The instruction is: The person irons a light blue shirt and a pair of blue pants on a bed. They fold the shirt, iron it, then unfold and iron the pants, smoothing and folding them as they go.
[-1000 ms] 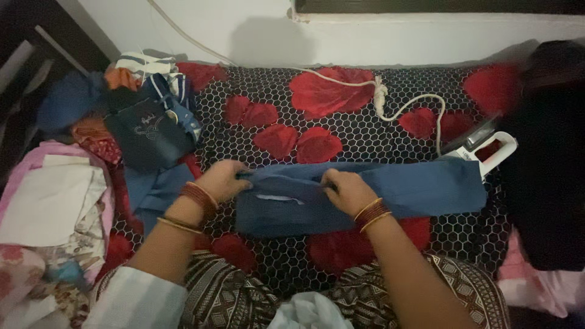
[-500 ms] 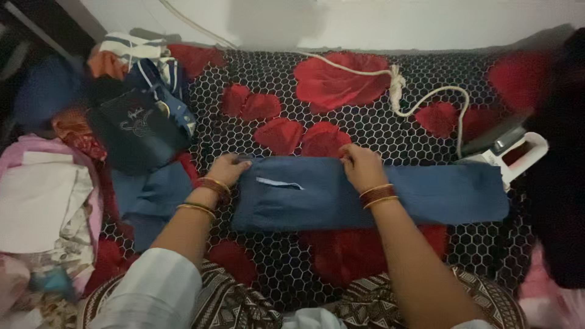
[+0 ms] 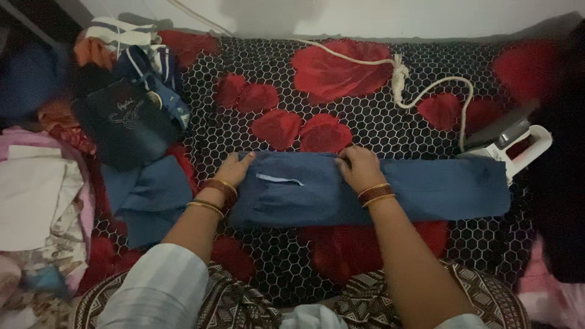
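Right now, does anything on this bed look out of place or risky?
The iron lies tipped at the right end of the blue trousers, touching the fabric, and its cord is knotted. Both hands, left hand and right hand, press the trousers flat.

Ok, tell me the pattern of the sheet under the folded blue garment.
Black sheet with a white honeycomb grid and big red hearts, seen in the head view.

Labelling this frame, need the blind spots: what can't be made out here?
- Head view: the left hand and right hand lie on the folded blue garment; the palms face down, so any grip on the cloth is hidden.
- The iron is partly lost in blur and dark shadow at right.
- The cord runs off the top edge; its far end is cut off.
- The clothes pile at left is blurred; single items unclear.
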